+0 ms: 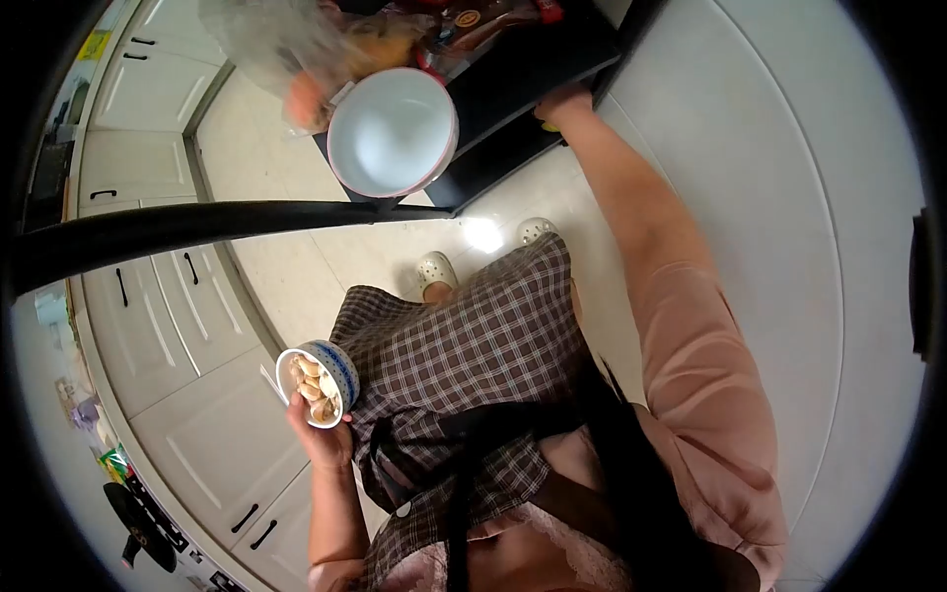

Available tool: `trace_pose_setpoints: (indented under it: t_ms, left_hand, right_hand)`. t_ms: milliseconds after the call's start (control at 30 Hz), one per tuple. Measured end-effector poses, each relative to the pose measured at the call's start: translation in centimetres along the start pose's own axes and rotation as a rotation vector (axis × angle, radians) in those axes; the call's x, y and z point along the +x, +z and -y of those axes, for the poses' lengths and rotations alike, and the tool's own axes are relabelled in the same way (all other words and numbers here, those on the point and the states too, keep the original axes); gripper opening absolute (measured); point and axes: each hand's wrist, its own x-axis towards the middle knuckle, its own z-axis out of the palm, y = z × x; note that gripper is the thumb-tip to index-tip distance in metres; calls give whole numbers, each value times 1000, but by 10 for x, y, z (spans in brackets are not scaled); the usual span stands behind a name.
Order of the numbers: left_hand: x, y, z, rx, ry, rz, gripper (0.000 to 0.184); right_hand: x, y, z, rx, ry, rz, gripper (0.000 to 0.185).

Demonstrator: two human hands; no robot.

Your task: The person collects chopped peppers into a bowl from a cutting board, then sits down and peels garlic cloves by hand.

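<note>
In my left hand (326, 441) is a small white bowl with a blue pattern (340, 372), tilted toward me. Pale cloves that look like garlic (314, 388) lie inside it. My right arm stretches forward to the dark shelf rack, where my right hand (566, 103) is at the lower shelf's edge. Its fingers are curled and partly hidden, with a bit of something yellow-green (550, 127) showing beneath them. On the upper shelf stands a large white bowl with a pink rim (449, 148), with nothing seen in it.
Plastic bags with food (385, 44) crowd the rack's top behind the large bowl. A black rack bar (217, 223) crosses at left. White cabinets (212, 444) line the left side, with a black pan (138, 528) on the counter. A smooth white panel (760, 197) rises at right.
</note>
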Motion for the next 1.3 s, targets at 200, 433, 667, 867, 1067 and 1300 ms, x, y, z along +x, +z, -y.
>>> trace_pose_setpoints:
  t_ms: [200, 433, 667, 867, 1067, 1300]
  left_hand:
    - [2, 0, 0, 4, -13, 14, 53]
    - [10, 0, 2, -19, -57, 154, 59]
    - [20, 14, -8, 14, -90, 329, 44]
    - [22, 21, -13, 8, -118, 419, 44]
    - [40, 37, -9, 71, -108, 555, 42]
    - [37, 89, -17, 23, -32, 658, 39]
  right_hand:
    - [-19, 10, 0, 258, -60, -117, 41]
    - [-146, -54, 17, 772, -297, -75, 20]
    - [-233, -114, 56, 1098, -374, -108, 17]
    - [-281, -162, 104, 1234, -517, -47, 19]
    - [-292, -170, 126, 1216, -424, 234, 36]
    - [-296, -169, 108, 1551, -243, 400, 40]
